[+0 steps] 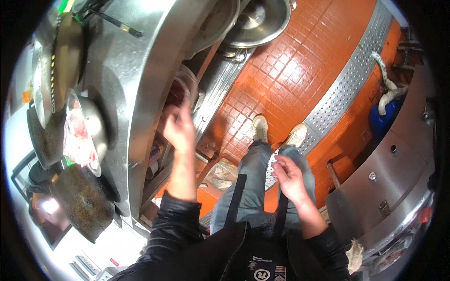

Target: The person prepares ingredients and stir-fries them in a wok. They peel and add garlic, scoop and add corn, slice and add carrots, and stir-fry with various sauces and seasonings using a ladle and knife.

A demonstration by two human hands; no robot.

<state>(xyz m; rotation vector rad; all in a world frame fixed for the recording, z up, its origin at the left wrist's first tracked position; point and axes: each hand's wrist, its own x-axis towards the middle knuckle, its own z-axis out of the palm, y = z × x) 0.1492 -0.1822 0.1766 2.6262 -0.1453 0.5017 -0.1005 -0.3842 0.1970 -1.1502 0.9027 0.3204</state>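
Tub (190, 75) = round, dark reddish inside, on the shelf level under the L-side desk (124, 70). Key relation: it lies just beyond the L hand (180, 131), fwd of the fingertips & a touch R of them. L forearm points nearly straight at it. Tub's round, so no clear long axis; its near side is partly behind the fingers. L hand is by far the nearer one.

L hand: fingers bent, loose-looking, but blurred; can't tell if they touch the rim or grip anything. R hand (288, 177): well apart from tub, back & to the R, over the R thigh; fingers half curled, thumb nr them, nothing obvious held, tho can't rule out some small thing at the tips.

Desk edge runs btwn tub & the bowl (97, 126) w/ meat (77, 133), which sits up top, L of the L hand. Big basin (265, 21) is fwd & R of tub, at the far end of the unit. Tiled floor (243, 93) lies R of tub.
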